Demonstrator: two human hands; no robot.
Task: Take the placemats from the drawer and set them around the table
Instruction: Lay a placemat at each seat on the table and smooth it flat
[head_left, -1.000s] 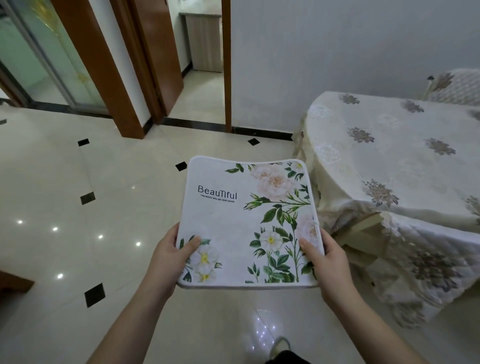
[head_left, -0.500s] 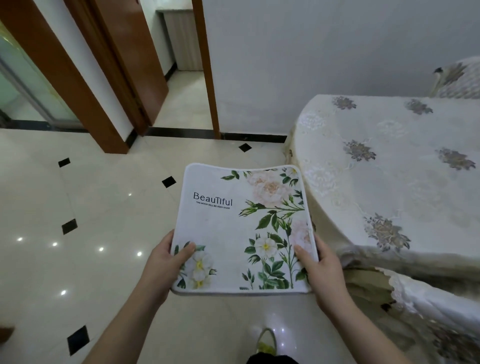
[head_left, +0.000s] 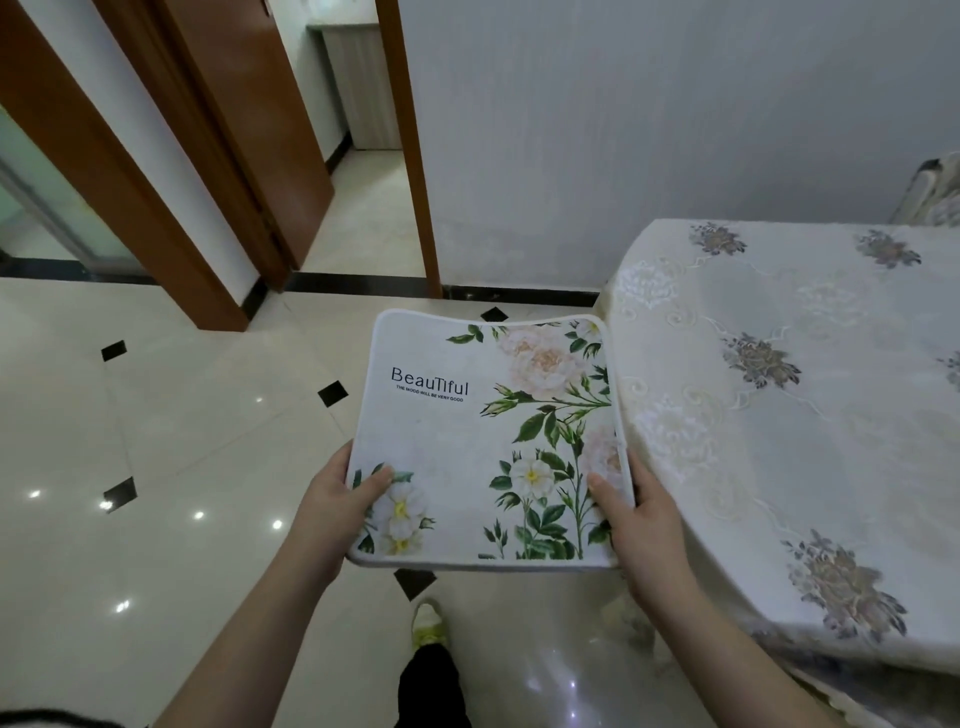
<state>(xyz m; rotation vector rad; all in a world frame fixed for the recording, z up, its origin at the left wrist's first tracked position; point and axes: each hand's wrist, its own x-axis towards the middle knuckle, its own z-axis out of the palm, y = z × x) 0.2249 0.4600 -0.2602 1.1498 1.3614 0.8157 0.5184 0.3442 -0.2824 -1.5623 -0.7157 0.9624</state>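
I hold a white placemat (head_left: 457, 447) printed with flowers and the word "Beautiful" flat in front of me, above the floor. My left hand (head_left: 337, 499) grips its near left corner, thumb on top. My right hand (head_left: 639, 509) grips the near right edge, thumb on top as well. How many mats are in the stack I cannot tell. The table (head_left: 810, 415), covered by a cream cloth with embroidered flowers, stands just right of the placemat, and the mat's right edge is close to the table's rim.
A glossy tiled floor (head_left: 171, 467) with small black diamonds spreads to the left. An open doorway (head_left: 363, 182) with brown wooden frames lies ahead on the left, a grey wall (head_left: 649, 130) ahead. A covered chair back (head_left: 935, 192) shows beyond the table. My foot (head_left: 428, 621) is below the mat.
I have walked closer to the table, which now fills more of the right side. The placemat stays held in both hands the same way.
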